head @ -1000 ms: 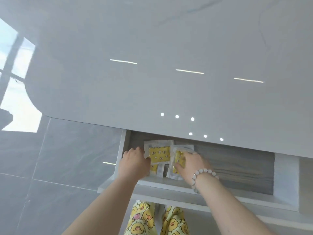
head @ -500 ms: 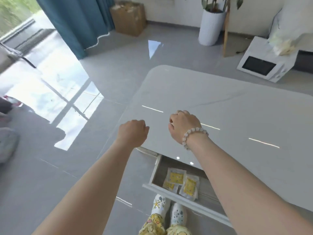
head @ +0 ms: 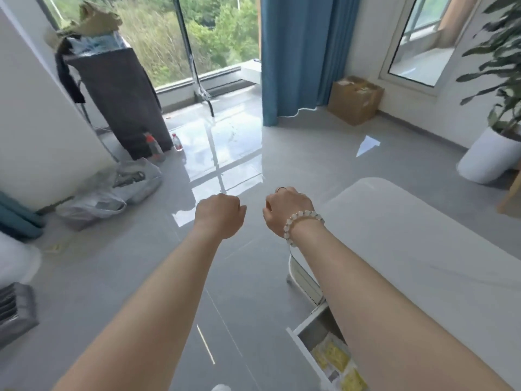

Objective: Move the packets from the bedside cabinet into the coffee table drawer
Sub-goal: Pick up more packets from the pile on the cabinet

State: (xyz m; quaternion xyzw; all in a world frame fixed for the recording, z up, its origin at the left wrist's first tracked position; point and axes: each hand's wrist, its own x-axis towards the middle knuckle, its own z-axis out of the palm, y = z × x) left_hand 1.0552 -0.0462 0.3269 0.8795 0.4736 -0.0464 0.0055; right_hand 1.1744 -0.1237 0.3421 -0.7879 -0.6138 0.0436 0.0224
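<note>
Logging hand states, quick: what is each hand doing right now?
Left hand: closed in a fist, nothing visible in it.
Right hand: closed in a fist, nothing visible in it.

Your left hand (head: pixel 220 215) and right hand (head: pixel 286 208) hover side by side at mid-frame above the floor (head: pixel 248 277), both curled into fists and gripping nothing. At lower right the drawer (head: pixel 303 338) stands open under the tabletop (head: pixel 394 235). Yellow packets (head: pixel 335 358) lie inside it, partly hidden by your right arm (head: pixel 394 320).
</note>
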